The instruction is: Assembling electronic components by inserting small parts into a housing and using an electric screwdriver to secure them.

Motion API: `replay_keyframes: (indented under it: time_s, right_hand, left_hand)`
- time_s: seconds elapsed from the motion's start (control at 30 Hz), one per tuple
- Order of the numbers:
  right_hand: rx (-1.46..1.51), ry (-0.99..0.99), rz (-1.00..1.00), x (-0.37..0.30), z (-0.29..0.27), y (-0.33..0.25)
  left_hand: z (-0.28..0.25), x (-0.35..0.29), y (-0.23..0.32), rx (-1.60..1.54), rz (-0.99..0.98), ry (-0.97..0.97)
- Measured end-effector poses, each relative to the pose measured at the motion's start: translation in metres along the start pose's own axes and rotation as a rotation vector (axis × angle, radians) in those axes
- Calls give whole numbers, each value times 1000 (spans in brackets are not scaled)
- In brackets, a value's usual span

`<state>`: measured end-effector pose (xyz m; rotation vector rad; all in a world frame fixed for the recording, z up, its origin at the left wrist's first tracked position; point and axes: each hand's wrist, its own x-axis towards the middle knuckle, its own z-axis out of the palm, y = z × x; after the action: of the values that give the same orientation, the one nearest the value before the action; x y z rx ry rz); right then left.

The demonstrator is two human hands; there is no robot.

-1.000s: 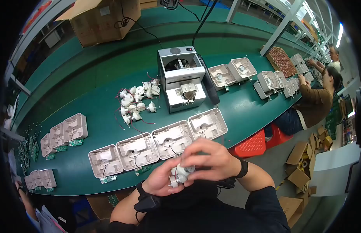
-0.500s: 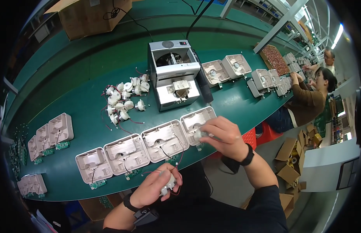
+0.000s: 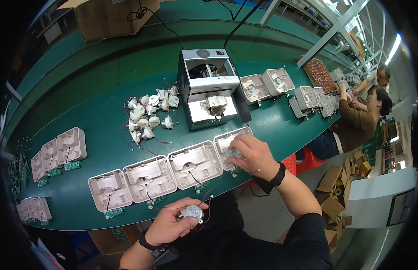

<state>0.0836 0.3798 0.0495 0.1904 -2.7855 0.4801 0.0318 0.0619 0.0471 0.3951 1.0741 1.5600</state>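
Observation:
My left hand (image 3: 173,221), near the table's front edge, is closed on a small round motor (image 3: 192,212) with thin red wires; its flat metal face is turned up. My right hand (image 3: 255,157) reaches into the rightmost white plastic housing (image 3: 220,140) of a front row. Its fingers pinch another small motor (image 3: 234,153), partly hidden, down inside that housing. Beside it stand more open housings, among them a middle housing (image 3: 182,157) with a dark wire running to a green circuit board (image 3: 202,187) at its front edge.
Behind the row lie a heap of white motors (image 3: 150,110) with red wires and a grey-black machine (image 3: 209,90). More housings stand at the left (image 3: 70,143) and back right (image 3: 277,82). Two people work farther along the green table (image 3: 101,148). A red stool (image 3: 308,160) stands beyond.
My right hand has brought its motor lower into the rightmost housing. In my left hand the motor has turned so that its flat face shows. The whole view has shifted slightly.

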Motion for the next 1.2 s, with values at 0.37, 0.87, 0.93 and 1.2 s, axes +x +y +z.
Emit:
replay_keyframes:
  time_s: [0.37, 0.87, 0.93, 1.2]
  right_hand:
    - [24, -74, -73, -12, -6, 8]
    - [346, -17, -215, -6, -61, -120]
    - [336, -25, -211, -9, -48, -125]
    - [447, -29, -213, -7, -12, -118]
  left_hand:
    - [5, 3, 7, 266, 82, 103]
    - [22, 0, 5, 760, 502, 306]
    - [24, -4, 2, 784, 548, 327]
    - [16, -13, -10, 794, 613, 412]
